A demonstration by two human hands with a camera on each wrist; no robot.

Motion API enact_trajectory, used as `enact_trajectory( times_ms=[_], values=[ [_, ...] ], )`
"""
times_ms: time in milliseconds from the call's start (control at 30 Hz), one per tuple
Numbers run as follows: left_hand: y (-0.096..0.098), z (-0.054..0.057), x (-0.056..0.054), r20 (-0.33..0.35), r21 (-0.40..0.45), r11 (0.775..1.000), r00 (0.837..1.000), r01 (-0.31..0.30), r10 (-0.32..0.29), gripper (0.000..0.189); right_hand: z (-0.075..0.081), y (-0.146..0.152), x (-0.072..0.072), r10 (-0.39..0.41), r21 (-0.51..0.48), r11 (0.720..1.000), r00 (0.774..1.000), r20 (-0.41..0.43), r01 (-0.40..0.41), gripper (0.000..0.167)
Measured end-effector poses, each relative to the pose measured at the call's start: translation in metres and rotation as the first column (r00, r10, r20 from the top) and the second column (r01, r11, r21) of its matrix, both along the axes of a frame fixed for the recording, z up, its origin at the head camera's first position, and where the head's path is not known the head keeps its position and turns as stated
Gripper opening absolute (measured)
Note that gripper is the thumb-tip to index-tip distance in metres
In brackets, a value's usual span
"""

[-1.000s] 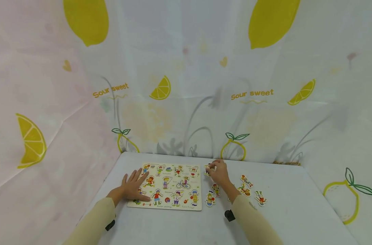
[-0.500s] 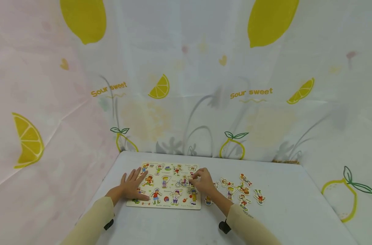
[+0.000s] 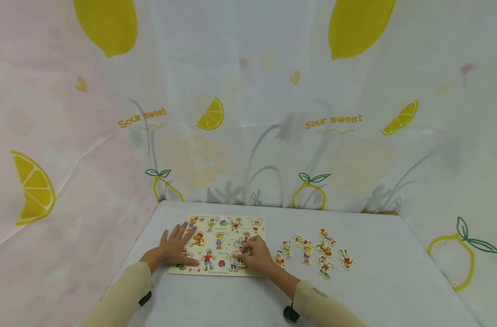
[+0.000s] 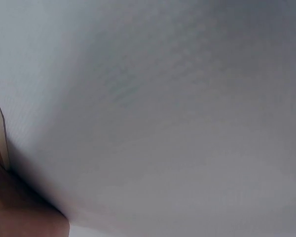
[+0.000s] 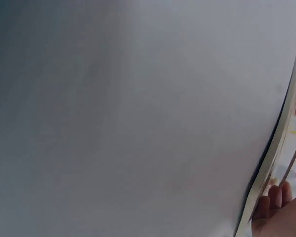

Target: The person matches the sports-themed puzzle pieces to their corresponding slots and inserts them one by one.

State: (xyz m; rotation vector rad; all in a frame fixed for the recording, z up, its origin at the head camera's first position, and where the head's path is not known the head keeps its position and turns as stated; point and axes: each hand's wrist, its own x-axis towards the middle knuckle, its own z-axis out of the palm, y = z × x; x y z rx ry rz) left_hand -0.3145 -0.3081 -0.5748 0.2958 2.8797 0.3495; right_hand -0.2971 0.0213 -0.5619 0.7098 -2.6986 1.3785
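A flat wooden puzzle board [image 3: 213,273] printed with children doing sports lies on the white table. My left hand [image 3: 176,247] rests with spread fingers on the board's left side, covering part of its pictures. Over the board's lower right, my right hand [image 3: 258,258] pinches a small puzzle piece [image 3: 241,262], which is mostly covered by the fingers. The right wrist view catches the curled right hand [image 5: 281,212] at its edge, beside the board's side [image 5: 266,173]. In the left wrist view only a bit of the left hand [image 4: 27,215] shows.
Several loose figure-shaped puzzle pieces [image 3: 324,267] lie on the white table [image 3: 379,272], right of the board. One piece [image 3: 345,259] lies farthest right. Behind stands a lemon-printed cloth backdrop [image 3: 240,159].
My right hand has picked up a piece beyond the board's right edge and carried it left and nearer, over the board's lower right. The left hand has stayed in place.
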Motion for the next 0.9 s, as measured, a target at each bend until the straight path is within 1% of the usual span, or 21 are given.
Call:
enact_trajectory(
  times_ms=[167,333,467,567,667,700,767,900],
  values=[
    [-0.002,-0.002,-0.004,-0.017,0.001,1.000,1.000,0.000,0.000,0.132,0.001,-0.015,0.004,-0.040,0.063,0.997,0.999,-0.035,0.042,0.019],
    [-0.001,-0.004,-0.005,-0.022,0.013,1.000,1.000,0.001,-0.001,0.132,0.001,-0.021,0.006,-0.093,0.127,0.987,0.993,-0.071,0.101,0.019],
    [0.000,-0.006,-0.004,-0.024,0.017,1.000,1.000,0.001,0.000,0.131,-0.002,-0.021,0.005,-0.096,0.178,0.978,0.991,-0.094,0.112,0.021],
    [0.002,-0.003,-0.002,-0.021,0.014,1.000,1.000,0.003,-0.003,0.131,-0.003,-0.020,0.005,-0.081,0.195,0.976,0.991,-0.103,0.100,0.022],
    [0.003,0.002,0.001,-0.007,0.012,1.000,1.000,0.006,-0.006,0.131,-0.002,-0.020,0.006,-0.077,0.207,0.973,0.990,-0.117,0.100,0.020],
    [0.003,0.004,0.002,-0.005,0.029,1.000,1.000,0.010,-0.010,0.131,-0.001,-0.021,0.007,-0.078,0.212,0.972,0.989,-0.127,0.103,0.020],
    [0.004,0.008,0.004,0.003,0.037,0.999,1.000,0.013,-0.013,0.130,0.001,-0.023,0.009,-0.076,0.233,0.966,0.986,-0.147,0.109,0.019],
    [0.004,0.011,0.007,0.011,0.046,0.999,1.000,0.019,-0.019,0.130,0.004,-0.026,0.013,-0.057,0.248,0.965,0.991,-0.122,0.086,0.017]
  ],
)
